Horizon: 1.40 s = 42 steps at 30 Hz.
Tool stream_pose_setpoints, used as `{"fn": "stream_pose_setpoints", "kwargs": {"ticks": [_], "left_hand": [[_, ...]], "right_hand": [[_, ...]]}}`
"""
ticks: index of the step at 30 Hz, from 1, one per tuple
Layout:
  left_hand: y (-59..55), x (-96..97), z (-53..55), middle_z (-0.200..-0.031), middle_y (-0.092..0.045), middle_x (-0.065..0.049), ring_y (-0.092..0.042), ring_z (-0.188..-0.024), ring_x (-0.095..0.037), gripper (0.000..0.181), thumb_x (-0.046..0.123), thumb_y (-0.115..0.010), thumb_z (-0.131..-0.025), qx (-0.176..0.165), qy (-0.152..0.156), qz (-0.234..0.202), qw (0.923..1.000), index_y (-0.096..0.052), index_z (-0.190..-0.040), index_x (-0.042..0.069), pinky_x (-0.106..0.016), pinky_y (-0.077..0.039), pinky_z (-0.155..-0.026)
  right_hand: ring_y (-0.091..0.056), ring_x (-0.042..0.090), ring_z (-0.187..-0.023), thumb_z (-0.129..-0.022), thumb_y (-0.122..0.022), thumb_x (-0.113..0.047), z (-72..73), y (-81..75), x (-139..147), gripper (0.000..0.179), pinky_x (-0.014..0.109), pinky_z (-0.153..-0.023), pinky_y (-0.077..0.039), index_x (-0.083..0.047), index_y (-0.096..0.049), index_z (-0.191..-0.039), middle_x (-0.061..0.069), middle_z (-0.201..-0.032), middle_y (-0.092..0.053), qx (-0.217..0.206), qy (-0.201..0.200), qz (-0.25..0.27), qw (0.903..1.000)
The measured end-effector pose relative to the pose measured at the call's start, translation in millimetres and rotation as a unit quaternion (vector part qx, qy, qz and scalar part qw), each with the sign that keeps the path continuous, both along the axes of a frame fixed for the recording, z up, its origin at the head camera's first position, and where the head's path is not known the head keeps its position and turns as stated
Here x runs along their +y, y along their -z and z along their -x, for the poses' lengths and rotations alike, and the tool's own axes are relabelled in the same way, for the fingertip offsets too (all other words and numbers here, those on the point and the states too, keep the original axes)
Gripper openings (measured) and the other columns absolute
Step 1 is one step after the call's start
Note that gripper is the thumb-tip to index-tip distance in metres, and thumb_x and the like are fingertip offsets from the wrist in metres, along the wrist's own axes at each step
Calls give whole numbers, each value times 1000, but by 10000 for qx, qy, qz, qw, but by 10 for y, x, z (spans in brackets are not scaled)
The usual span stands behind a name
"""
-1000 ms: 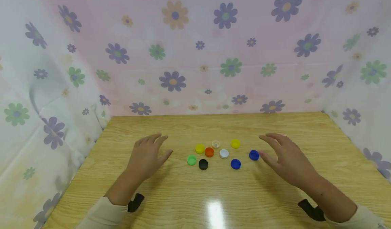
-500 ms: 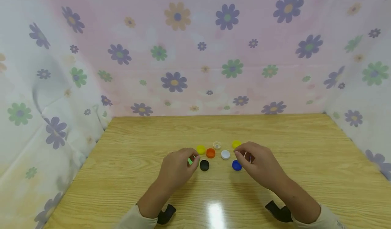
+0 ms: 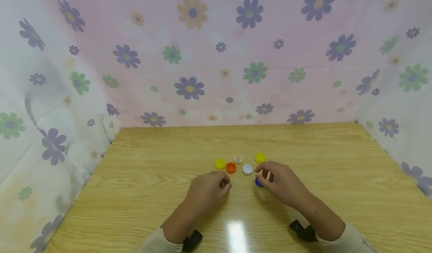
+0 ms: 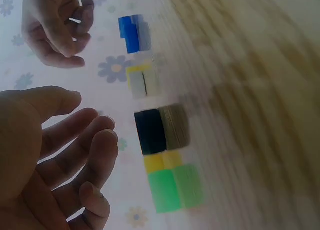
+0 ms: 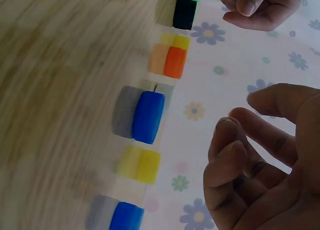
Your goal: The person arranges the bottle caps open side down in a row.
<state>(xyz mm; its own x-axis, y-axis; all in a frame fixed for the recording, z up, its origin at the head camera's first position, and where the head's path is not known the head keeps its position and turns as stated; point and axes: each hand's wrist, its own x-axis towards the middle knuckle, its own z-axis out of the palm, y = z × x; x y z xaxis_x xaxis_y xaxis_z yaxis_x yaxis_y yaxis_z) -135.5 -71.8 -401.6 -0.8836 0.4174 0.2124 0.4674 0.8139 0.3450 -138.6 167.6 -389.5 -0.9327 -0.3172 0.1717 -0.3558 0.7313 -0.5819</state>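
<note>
My left hand (image 3: 207, 187) hovers over the table with loosely bent fingers and holds nothing. In the left wrist view the black bottle cap (image 4: 150, 132) and the green cap (image 4: 164, 191) are beside its fingers; from the head they are mostly covered. My right hand (image 3: 285, 181) also hangs in the air, thumb and fingertips apart, with nothing between them. Partly under it is a blue cap (image 3: 258, 182); a second blue cap (image 5: 126, 218) shows low in the right wrist view. An orange cap (image 3: 231, 168) and a white cap (image 3: 248, 169) lie between the hands.
Farther back lie a yellow cap (image 3: 220, 163), a pale see-through cap (image 3: 238, 159) and another yellow cap (image 3: 260, 157). The wooden table (image 3: 162, 148) ends at a flowered cloth (image 3: 216, 65) behind and at both sides.
Both hands have come inward from the sides, over the caps, and their fingers have bent more. The left hand has moved slightly right and nearer in the last half second. The caps lie as before.
</note>
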Motion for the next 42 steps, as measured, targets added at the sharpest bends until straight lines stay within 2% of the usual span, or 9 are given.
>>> {"fn": "stream_pose_setpoints", "kwargs": {"ticks": [5,10,15,24,35,42], "left_hand": [[-7,166,52,-69,-63,15,-48,-57,3,14,32,-70,-94,-324,97,134,9993,-73,-99,20,-15,-40,-52],[-1,366,93,-69,-67,14,-51,-55,4,18,34,-71,-94,-409,187,179,9988,-74,-103,19,-13,-38,-49],[60,506,120,-65,-65,13,-51,-55,2,22,34,-71,-94,-563,228,161,9980,-73,-109,18,-15,-38,-49],[128,557,129,-61,-56,14,-49,-54,-1,30,36,-70,-94,-975,19,280,9948,-70,-118,17,-21,-38,-48],[136,589,158,-64,-57,12,-50,-58,-3,34,35,-70,-94,-795,93,555,9952,-70,-123,16,-22,-40,-51],[176,591,150,-67,-60,9,-51,-60,-6,26,34,-69,-95,-842,302,707,9935,-72,-114,16,-24,-42,-54]], "right_hand": [[-49,7,-57,-92,-71,-15,55,66,44,23,22,-51,-45,-6,-69,-114,-4,-79,-61,-479,61,-287,9984],[-45,9,-53,-89,-75,-16,94,101,68,37,22,-49,-40,-4,-66,-123,-2,-75,-58,-798,139,-530,9953],[-49,11,-57,-88,-77,-17,117,171,82,44,22,-53,-42,-2,-64,-127,-3,-70,-58,-1092,102,-678,9916],[-52,9,-67,-86,-78,-13,147,240,97,43,23,-61,-45,0,-65,-125,-4,-77,-62,-1158,-26,-889,9893],[-52,9,-72,-86,-78,-12,150,198,90,36,24,-63,-45,-2,-69,-119,-3,-82,-61,-1162,-150,-897,9890],[-53,9,-74,-85,-79,-13,132,249,99,34,22,-64,-46,-6,-70,-117,-5,-83,-61,-1286,-400,-671,9886]]}}
